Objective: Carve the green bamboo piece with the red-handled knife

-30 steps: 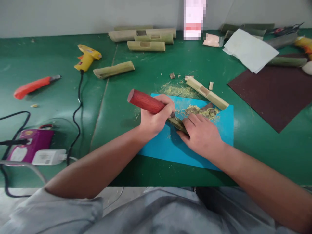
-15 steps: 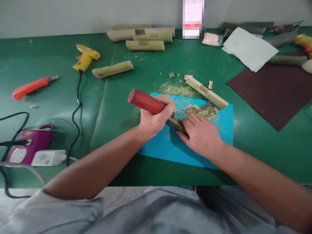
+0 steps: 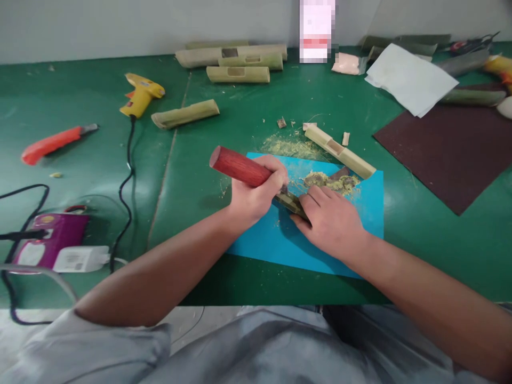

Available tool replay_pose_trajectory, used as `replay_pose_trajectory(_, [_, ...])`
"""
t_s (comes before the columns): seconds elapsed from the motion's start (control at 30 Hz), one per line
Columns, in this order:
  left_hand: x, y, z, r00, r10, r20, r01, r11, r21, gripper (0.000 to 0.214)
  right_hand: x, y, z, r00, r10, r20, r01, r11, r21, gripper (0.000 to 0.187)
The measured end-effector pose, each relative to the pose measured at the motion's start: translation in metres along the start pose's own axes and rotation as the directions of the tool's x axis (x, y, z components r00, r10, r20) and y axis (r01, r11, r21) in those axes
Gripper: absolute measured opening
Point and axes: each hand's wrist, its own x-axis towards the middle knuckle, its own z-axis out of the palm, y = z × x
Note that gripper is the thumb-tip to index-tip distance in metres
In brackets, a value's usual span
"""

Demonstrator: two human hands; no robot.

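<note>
My left hand (image 3: 254,194) is closed around a carving tool with a thick red wooden handle (image 3: 236,165); its tip is hidden behind my fingers. My right hand (image 3: 330,221) presses down on a dark green bamboo piece (image 3: 290,202), fingers curled over it, on a blue mat (image 3: 276,242). The tool meets the bamboo piece between my two hands. A heap of pale green shavings (image 3: 332,182) lies just beyond my right hand. A notched bamboo tube (image 3: 340,152) rests at the mat's far edge.
On the green table (image 3: 200,154) lie a yellow glue gun (image 3: 140,95), an orange utility knife (image 3: 52,143), several bamboo tubes (image 3: 236,61), one loose tube (image 3: 186,113), a purple box with white charger (image 3: 60,248), brown sandpaper sheet (image 3: 452,149) and white paper (image 3: 410,80).
</note>
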Motion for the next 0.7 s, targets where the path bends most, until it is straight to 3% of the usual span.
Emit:
replay_pose_trajectory(0.33, [0.0001, -0.0034, -0.0013, 0.997, 0.063, -0.036, -0.062, 0.998, 0.013, 0.023, 0.0006, -0.0001, 0.0007, 1.000, -0.005, -0.015, 0.005, 1.000, -0.014, 0.019])
replay_pose_trajectory(0.7, [0.0004, -0.0002, -0.0023, 0.999, -0.031, 0.029, 0.032, 0.998, -0.047, 0.019, 0.0004, -0.0013, -0.0002, 1.000, -0.003, 0.005, 0.003, 1.000, -0.028, 0.019])
